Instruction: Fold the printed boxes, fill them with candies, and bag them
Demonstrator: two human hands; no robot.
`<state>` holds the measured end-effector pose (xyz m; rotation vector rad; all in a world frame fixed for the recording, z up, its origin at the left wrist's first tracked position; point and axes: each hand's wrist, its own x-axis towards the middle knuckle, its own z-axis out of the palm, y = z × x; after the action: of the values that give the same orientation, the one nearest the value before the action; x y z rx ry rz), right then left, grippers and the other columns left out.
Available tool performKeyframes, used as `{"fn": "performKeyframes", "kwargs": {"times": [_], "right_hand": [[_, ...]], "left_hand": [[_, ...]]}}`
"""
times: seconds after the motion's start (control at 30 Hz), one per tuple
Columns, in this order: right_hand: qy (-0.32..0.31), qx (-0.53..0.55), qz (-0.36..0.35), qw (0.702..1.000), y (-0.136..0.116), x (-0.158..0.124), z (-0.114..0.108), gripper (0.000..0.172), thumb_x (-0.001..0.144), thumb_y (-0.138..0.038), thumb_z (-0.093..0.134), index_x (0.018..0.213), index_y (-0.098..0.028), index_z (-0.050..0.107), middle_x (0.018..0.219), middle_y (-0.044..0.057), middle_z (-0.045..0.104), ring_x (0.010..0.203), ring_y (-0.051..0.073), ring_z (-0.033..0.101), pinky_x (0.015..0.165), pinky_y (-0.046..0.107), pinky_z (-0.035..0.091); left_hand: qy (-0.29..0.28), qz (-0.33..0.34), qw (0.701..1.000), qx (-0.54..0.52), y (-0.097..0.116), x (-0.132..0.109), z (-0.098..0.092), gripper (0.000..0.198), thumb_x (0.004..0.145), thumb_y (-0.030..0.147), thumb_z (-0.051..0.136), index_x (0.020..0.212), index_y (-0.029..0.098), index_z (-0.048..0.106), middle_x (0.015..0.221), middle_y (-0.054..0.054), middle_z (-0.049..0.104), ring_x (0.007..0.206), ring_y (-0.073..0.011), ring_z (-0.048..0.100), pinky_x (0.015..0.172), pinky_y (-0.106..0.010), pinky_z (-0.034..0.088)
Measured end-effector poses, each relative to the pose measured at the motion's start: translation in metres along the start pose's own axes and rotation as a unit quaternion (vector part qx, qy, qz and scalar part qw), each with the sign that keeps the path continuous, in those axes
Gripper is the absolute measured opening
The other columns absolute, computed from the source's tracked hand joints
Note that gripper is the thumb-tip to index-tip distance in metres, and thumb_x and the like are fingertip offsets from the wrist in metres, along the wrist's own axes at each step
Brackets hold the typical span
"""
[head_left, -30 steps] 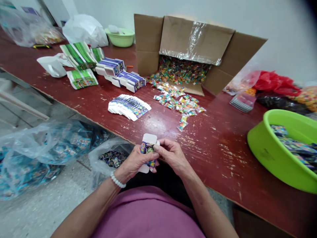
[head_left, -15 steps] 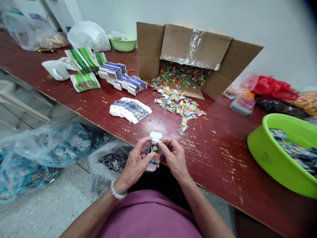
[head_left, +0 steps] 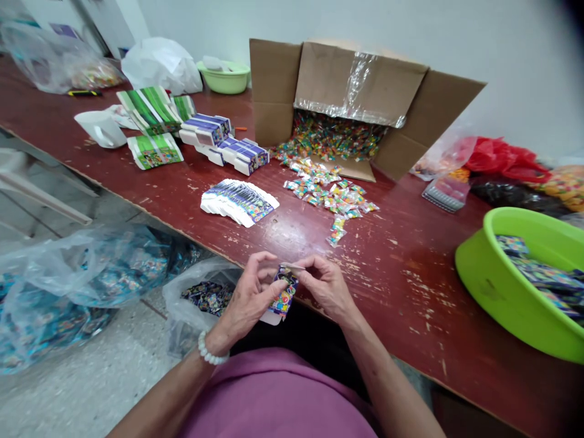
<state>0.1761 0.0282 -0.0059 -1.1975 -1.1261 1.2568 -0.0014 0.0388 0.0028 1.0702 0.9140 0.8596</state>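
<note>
Both my hands hold one small printed carton (head_left: pixel 283 296) just in front of the red table's near edge (head_left: pixel 255 252). My left hand (head_left: pixel 249 298) grips its left side and lower end. The fingers of my right hand (head_left: pixel 322 283) pinch the white top flap, which is folded down over the carton's open end. A fanned stack of flat cartons (head_left: pixel 239 201) lies on the table beyond my hands. Loose bright candy packets (head_left: pixel 331 194) spill from an open cardboard box (head_left: pixel 347 97) behind them.
A green basin (head_left: pixel 515 292) with filled cartons sits at the right. Stacks of purple and green cartons (head_left: pixel 219 137) lie at the back left beside a white cup (head_left: pixel 100 128). Plastic bags (head_left: pixel 91 274) of packets rest on the floor to my left.
The white top flap stood upright before; my right fingers have bent it down over the carton. The carton has tilted slightly, and both hands stay near the table edge.
</note>
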Motion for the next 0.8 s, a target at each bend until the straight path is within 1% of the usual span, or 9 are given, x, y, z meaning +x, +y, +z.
{"fn": "performKeyframes", "kwargs": {"times": [0.03,0.1,0.2,0.3,0.37,0.47,0.53,0.67,0.8], "right_hand": [[0.011,-0.023,-0.021,0.999,0.002,-0.001,-0.001,0.024,0.082,-0.041,0.073,0.08,-0.018,0.071,0.072,0.001,0.067,0.059,0.012,0.057,0.057,0.024,0.046],[0.028,-0.067,-0.061,0.995,0.004,-0.002,-0.001,0.02,0.086,-0.039,0.07,0.085,-0.019,0.073,0.076,0.002,0.068,0.061,0.013,0.059,0.058,0.025,0.047],[0.011,-0.151,-0.13,0.98,0.002,-0.004,0.001,0.017,0.09,-0.036,0.065,0.09,-0.022,0.075,0.08,0.003,0.07,0.071,0.016,0.064,0.067,0.028,0.049],[-0.021,-0.201,-0.144,0.969,-0.005,-0.005,0.001,0.023,0.094,-0.035,0.06,0.083,-0.02,0.074,0.081,0.005,0.07,0.076,0.017,0.065,0.073,0.029,0.05],[-0.026,-0.193,-0.109,0.975,-0.008,-0.005,0.0,0.023,0.093,-0.034,0.06,0.082,-0.019,0.073,0.085,0.005,0.072,0.076,0.017,0.066,0.07,0.028,0.05],[-0.033,-0.182,-0.064,0.981,-0.01,-0.003,-0.001,0.013,0.086,-0.028,0.066,0.09,-0.02,0.075,0.091,0.005,0.075,0.077,0.017,0.068,0.066,0.026,0.051],[-0.035,-0.168,-0.033,0.985,-0.009,-0.001,-0.001,0.015,0.084,-0.027,0.066,0.092,-0.019,0.076,0.084,0.004,0.074,0.069,0.015,0.066,0.061,0.025,0.05],[-0.016,-0.06,0.039,0.997,-0.006,0.003,0.001,0.016,0.079,-0.033,0.071,0.08,-0.017,0.072,0.065,0.0,0.068,0.054,0.011,0.058,0.053,0.023,0.046],[-0.024,-0.026,0.027,0.999,-0.008,0.001,0.001,0.019,0.08,-0.036,0.073,0.081,-0.017,0.072,0.072,0.001,0.071,0.061,0.013,0.062,0.06,0.025,0.051]], "left_hand": [[0.003,-0.017,1.0,-0.021,0.0,0.0,0.0,0.056,0.081,0.032,0.077,0.124,0.028,0.041,0.098,0.001,0.068,0.078,-0.014,0.067,0.069,-0.025,0.054],[-0.031,-0.072,0.995,-0.06,0.0,0.0,0.0,0.058,0.084,0.04,0.073,0.129,0.027,0.039,0.097,-0.002,0.069,0.074,-0.0156,0.069,0.065,-0.026,0.055],[-0.09,-0.165,0.977,-0.099,-0.003,0.001,0.0,0.051,0.092,0.059,0.053,0.122,0.018,0.051,0.084,-0.006,0.069,0.058,-0.0171,0.068,0.052,-0.025,0.052],[-0.06,-0.219,0.967,-0.118,-0.008,0.001,0.003,0.061,0.092,0.068,0.04,0.11,0.013,0.058,0.072,-0.006,0.066,0.046,-0.0148,0.062,0.043,-0.024,0.048],[-0.047,-0.222,0.967,-0.113,-0.01,0.002,0.006,0.062,0.093,0.068,0.038,0.112,0.014,0.059,0.069,-0.005,0.065,0.044,-0.014,0.06,0.042,-0.023,0.047],[-0.043,-0.187,0.978,-0.079,-0.012,0.002,0.009,0.061,0.092,0.067,0.041,0.124,0.017,0.057,0.068,-0.003,0.064,0.044,-0.0129,0.058,0.041,-0.021,0.044],[-0.041,-0.167,0.984,-0.05,-0.013,0.002,0.01,0.064,0.092,0.069,0.041,0.126,0.016,0.056,0.068,-0.003,0.065,0.046,-0.0125,0.058,0.042,-0.02,0.044],[-0.064,-0.146,0.987,-0.011,-0.013,0.001,0.006,0.069,0.091,0.071,0.041,0.122,0.013,0.06,0.069,-0.005,0.066,0.049,-0.0121,0.058,0.046,-0.021,0.047],[-0.076,-0.131,0.988,-0.005,-0.012,-0.001,0.002,0.067,0.092,0.068,0.042,0.13,0.015,0.057,0.071,-0.005,0.066,0.052,-0.012,0.058,0.049,-0.022,0.048]]}}
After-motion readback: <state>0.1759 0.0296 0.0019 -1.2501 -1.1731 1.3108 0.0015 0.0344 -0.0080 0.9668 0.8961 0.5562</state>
